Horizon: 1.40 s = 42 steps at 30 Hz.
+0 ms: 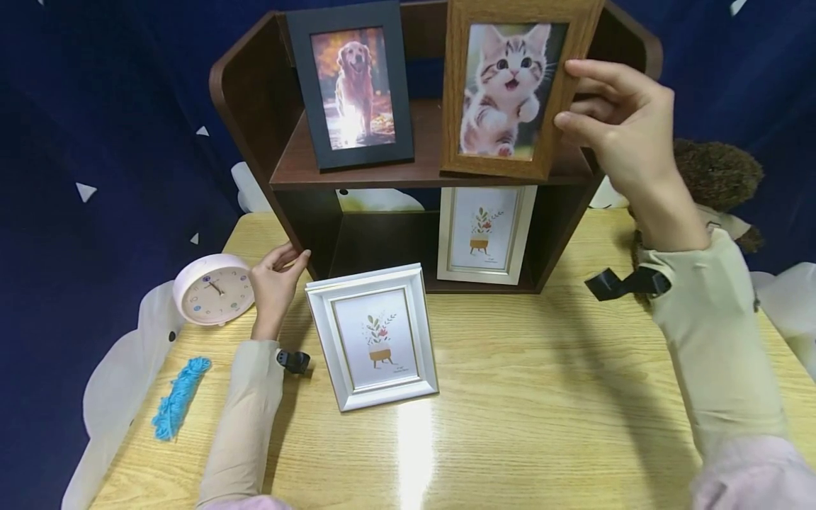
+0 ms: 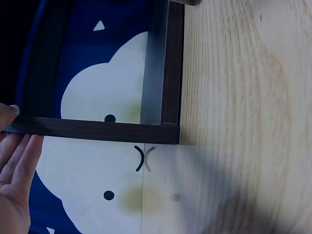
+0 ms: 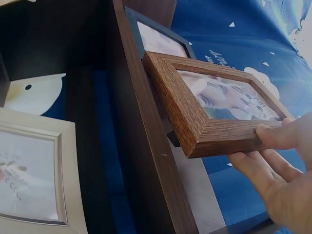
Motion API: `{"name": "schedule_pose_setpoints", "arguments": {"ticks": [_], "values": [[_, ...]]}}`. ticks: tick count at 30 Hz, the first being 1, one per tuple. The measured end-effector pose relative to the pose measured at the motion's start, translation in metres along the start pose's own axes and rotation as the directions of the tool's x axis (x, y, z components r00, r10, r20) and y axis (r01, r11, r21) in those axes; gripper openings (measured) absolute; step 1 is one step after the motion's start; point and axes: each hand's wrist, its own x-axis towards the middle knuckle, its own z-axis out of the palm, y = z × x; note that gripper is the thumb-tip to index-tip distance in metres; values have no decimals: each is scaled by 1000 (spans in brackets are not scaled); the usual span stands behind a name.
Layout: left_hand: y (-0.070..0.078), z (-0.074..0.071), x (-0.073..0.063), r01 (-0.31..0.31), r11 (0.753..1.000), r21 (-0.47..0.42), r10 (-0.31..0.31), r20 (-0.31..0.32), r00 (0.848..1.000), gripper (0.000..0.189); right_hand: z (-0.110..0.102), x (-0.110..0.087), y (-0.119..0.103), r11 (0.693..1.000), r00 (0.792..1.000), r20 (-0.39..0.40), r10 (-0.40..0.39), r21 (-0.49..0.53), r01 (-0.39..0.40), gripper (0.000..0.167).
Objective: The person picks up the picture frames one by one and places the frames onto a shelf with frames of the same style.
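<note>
My right hand (image 1: 627, 127) pinches the right side of a brown wooden picture frame (image 1: 557, 85) with a kitten photo. In the right wrist view its lower edge (image 3: 170, 107) overlaps the front of the upper shelf. My left hand (image 1: 277, 280) grips the left side panel (image 2: 92, 129) of the dark brown shelf unit (image 1: 408, 180), thumb on one face and fingers on the other. Left of the kitten frame, a black picture frame (image 1: 398, 85) with a dog photo leans on the upper shelf. A cream picture frame (image 1: 448, 234) stands in the lower compartment.
A white picture frame (image 1: 341, 354) stands tilted on the wooden table (image 1: 523, 411) before the shelf. At the left are a pink round clock (image 1: 219, 290) and a blue yarn bundle (image 1: 181, 398). Behind the right forearm sits a brown fuzzy toy (image 1: 720, 170).
</note>
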Motion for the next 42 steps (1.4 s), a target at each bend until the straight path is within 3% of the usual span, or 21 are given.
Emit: {"name": "schedule_pose_setpoints", "arguments": {"ticks": [7, 12, 14, 21, 28, 37, 42], "values": [[14, -12, -5, -11, 999, 33, 11, -2, 1000, 31, 3, 1, 2, 994, 998, -26, -50, -94, 48, 46], [26, -20, -9, -20, 996, 81, 19, 3, 1000, 31, 5, -1, 2, 971, 995, -30, -97, -221, 88, 47], [24, -19, -7, -26, 997, 67, 25, 7, 1000, 30, 7, -3, 2, 953, 992, -36, -123, -285, 108, 47], [16, -16, 0, -50, 998, 28, 49, 22, 999, 30, 15, -5, -1, 967, 991, -113, -75, -250, 45, 48], [9, -15, 6, -59, 998, 9, 58, 41, 997, 30, 24, -9, -2, 930, 979, -203, 1, -360, -76, 50], [8, -14, 9, -66, 998, 6, 66, 41, 997, 31, 28, -9, 5, 924, 971, -239, -25, -376, -68, 51], [6, -13, 9, -64, 998, -15, 65, 44, 997, 31, 28, -10, 9, 942, 970, -242, -24, -330, -59, 51]]}}
